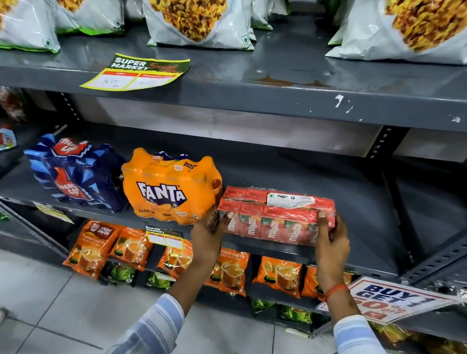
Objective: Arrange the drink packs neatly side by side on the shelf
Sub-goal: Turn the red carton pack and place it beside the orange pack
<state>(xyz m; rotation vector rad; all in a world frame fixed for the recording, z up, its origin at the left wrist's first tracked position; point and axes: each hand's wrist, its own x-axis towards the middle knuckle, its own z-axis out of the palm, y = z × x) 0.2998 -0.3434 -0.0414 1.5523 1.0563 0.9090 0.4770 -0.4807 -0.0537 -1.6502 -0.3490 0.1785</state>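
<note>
Three drink packs stand in a row on the grey middle shelf [364,216]. A dark blue Thums Up pack [77,174] is on the left. An orange Fanta pack [169,188] stands beside it. A red Maaza carton pack [274,217] sits right of the Fanta, at the shelf's front edge. My left hand [210,231] grips the Maaza pack's left end, touching the Fanta pack. My right hand [331,239] grips its right end, thumb on top.
The right part of the middle shelf is bare. Large snack bags [190,6] fill the shelf above, with a price tag [137,72] on its edge. Orange tea pouches [229,272] line the shelf below. A "Buy 1 Get 1" sign [391,300] juts out at lower right.
</note>
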